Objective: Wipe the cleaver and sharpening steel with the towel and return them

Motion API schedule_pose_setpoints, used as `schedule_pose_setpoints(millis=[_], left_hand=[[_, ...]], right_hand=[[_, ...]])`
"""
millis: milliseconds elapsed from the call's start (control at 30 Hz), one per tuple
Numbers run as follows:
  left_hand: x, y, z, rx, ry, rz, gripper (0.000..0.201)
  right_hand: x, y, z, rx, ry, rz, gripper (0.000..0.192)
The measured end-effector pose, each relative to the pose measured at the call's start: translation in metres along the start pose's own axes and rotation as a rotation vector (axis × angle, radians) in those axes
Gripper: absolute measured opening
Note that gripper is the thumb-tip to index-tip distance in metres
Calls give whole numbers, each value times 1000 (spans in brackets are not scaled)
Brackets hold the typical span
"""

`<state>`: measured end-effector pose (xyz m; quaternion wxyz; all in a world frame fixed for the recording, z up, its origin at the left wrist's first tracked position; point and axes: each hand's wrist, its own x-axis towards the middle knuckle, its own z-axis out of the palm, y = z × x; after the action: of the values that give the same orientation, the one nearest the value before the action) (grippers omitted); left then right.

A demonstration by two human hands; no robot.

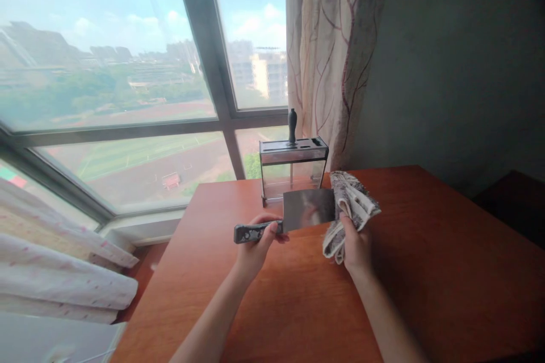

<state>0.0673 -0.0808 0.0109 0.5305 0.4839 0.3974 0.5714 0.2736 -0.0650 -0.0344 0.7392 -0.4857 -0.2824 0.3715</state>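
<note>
My left hand (258,244) is closed round the dark patterned handle of a cleaver (309,208). Its broad, shiny blade points right, raised above the table. In my right hand (356,241) is a bunched grey and white cloth (355,201), pinched between thumb and fingers. The cloth covers the far end of the blade, so that end is hidden. Behind the blade stands a clear-sided knife block (293,154) with slots in its top. One dark-handled tool (292,126) sticks upright out of it.
The reddish-brown wooden table (276,306) spreads beneath both hands. Its far edge meets a large window (149,125) and a patterned curtain (336,39). Another pale curtain (63,266) hangs at the lower left. A grey wall (447,68) rises at the right.
</note>
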Motion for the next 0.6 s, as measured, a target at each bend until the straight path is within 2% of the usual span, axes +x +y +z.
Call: schedule_pose_setpoints(millis=[100,200,300,467,600], left_hand=[[2,-2,-4,11,-4,39,32],[2,-7,-5,21,-44,56,31],[-1,-14,-2,59,-129,49,30],[-6,-19,6,201,-181,109,27],[-4,-24,5,197,-108,139,26]], right_hand=[[0,-11,2,213,125,191,41],[1,-21,1,417,110,341,33],[2,-22,-2,504,123,425,27],[-3,-14,1,507,-44,450,20],[-15,-16,9,570,-155,553,20]])
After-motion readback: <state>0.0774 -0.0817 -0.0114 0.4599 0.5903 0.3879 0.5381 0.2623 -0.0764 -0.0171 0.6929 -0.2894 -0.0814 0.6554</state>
